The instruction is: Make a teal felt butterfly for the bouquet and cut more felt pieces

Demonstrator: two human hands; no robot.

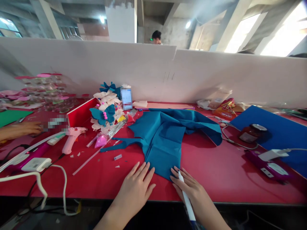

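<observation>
A teal sheet of felt-like cloth (pixel 165 137), with jagged cut edges, lies creased on the red table in front of me. My left hand (pixel 137 183) rests flat at the sheet's near left corner, fingers stretched out and holding nothing. At the near right corner, my right hand (pixel 192 188) touches the cloth with its fingertips. A white pen (pixel 187 201) is held in that hand, its tip pointing away from me. Left of the sheet stand cloth flowers with a teal butterfly shape (pixel 102 115) and pink beads.
A pink glue gun (pixel 72 137) and a white charger (pixel 35 164) with cables lie left. Another person's hand (pixel 31 127) reaches in there. At right are a blue board (pixel 271 131), a jar (pixel 253 132) and a purple power strip (pixel 267 166). A white partition (pixel 148 70) runs behind.
</observation>
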